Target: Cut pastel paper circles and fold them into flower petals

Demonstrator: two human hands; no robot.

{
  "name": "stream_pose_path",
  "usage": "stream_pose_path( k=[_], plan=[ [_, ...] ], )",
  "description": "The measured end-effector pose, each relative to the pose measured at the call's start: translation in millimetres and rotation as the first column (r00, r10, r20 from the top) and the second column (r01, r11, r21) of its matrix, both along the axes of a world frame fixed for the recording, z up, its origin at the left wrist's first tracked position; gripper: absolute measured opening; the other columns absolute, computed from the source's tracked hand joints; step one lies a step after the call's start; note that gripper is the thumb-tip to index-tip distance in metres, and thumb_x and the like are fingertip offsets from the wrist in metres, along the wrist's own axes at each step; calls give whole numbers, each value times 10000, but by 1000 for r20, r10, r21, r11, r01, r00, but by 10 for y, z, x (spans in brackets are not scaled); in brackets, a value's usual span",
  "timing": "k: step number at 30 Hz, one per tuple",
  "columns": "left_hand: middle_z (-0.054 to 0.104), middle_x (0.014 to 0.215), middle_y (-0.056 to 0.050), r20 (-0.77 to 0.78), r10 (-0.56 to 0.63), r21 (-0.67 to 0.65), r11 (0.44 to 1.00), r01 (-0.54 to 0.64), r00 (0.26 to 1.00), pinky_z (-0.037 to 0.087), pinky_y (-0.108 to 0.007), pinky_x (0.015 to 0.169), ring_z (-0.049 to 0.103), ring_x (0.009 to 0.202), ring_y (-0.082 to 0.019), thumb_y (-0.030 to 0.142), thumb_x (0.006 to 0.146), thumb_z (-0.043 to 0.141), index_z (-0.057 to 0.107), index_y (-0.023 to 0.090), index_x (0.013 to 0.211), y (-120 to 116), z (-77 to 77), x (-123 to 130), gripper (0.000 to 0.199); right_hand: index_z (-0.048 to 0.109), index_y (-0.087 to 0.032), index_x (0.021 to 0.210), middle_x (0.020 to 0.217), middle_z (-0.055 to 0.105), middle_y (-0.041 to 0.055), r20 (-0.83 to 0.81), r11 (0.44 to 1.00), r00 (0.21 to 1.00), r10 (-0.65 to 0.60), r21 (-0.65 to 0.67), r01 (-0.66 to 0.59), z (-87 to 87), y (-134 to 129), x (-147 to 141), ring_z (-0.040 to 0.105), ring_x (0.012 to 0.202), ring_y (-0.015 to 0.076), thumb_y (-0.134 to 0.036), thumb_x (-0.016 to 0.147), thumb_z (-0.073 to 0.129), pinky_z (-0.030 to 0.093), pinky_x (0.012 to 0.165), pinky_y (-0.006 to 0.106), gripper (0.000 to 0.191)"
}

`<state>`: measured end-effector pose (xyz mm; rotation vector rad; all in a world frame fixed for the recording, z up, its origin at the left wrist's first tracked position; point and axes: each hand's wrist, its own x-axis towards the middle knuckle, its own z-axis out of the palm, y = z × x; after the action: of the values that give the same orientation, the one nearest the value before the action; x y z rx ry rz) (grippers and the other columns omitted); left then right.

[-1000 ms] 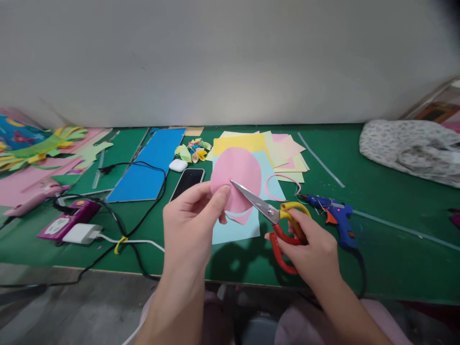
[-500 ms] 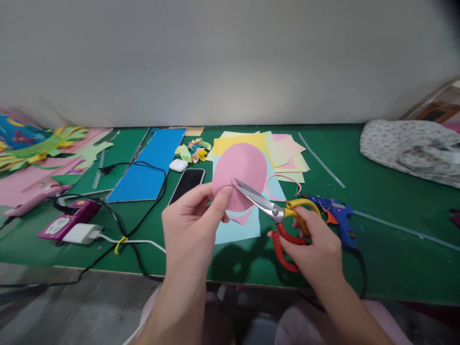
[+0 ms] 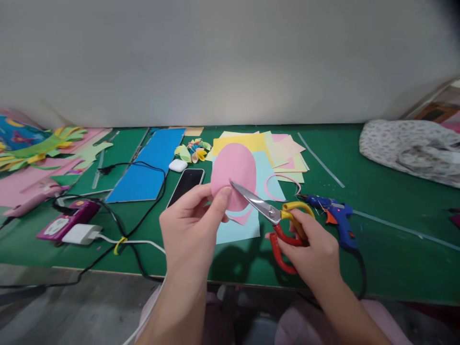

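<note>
Pinching the disc [image 3: 235,165], the left hand [image 3: 189,225] lay left of the scissors [image 3: 258,203], gripped by the right hand [image 3: 316,247], blades slanting leftward and away onto the disc.

My left hand [image 3: 197,211] pinches a rounded pink paper piece [image 3: 235,172]; my right [image 3: 309,239] grips metal scissors with yellow and red handles [image 3: 275,215], tips touching the paper.

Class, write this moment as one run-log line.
left hand: pinching pink paper oval | right hand: holding scissors, tip at oval | glue gun: on table
</note>
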<state>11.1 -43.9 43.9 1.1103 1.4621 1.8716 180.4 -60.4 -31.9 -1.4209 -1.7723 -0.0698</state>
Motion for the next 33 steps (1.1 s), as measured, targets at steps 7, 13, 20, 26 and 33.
stream_pose_path(
  k=[7, 13, 20, 26, 33],
  plan=[
    [599, 525, 60, -11, -1, -2, 1000, 1, 1000, 411, -191, 380, 484, 386, -54, 194, 659, 740, 711, 212, 634, -13, 0, -14, 43, 618, -176, 957, 610, 601, -18, -17, 1000, 1000, 15, 6, -15, -1, 3, -8, 582, 472, 134, -449, 796, 638, 495, 456, 230, 318],
    [604, 522, 55, -2, 12, -10, 1000, -12, 1000, 390, -197, 381, 479, 387, -57, 217, 668, 742, 724, 217, 657, 10, -3, -4, 20, 590, -160, 1010, 651, 571, -2, 13, 999, 999, 38, 18, -38, -12, 18, 23, 547, 493, 141, -449, 785, 649, 492, 465, 250, 372],
    [626, 540, 55, -21, 34, 1, 999, -34, 999, 411, -190, 382, 493, 391, -54, 201, 667, 747, 733, 218, 666, -1, -8, 15, 22, 601, -159, 997, 641, 575, -5, 13, 1000, 1000, 26, 16, -26, -15, 16, 15, 525, 453, 130, -429, 780, 651, 481, 438, 247, 350],
    [634, 556, 53, -45, 50, -14, 999, -51, 998, 434, -187, 392, 496, 399, -54, 213, 672, 745, 734, 209, 692, -14, 2, 14, 24, 608, -177, 1011, 643, 609, -7, -47, 998, 997, 55, -16, -56, -41, 5, 12, 578, 495, 137, -409, 762, 674, 513, 460, 235, 347],
    [611, 547, 56, -26, 25, -3, 1000, -25, 999, 423, -189, 391, 491, 399, -54, 217, 675, 739, 717, 207, 673, -3, -1, 17, 24, 624, -190, 1009, 673, 657, -2, -105, 995, 991, 85, -51, -91, -54, -6, -5, 601, 491, 134, -396, 728, 718, 538, 473, 221, 361]
  ],
)
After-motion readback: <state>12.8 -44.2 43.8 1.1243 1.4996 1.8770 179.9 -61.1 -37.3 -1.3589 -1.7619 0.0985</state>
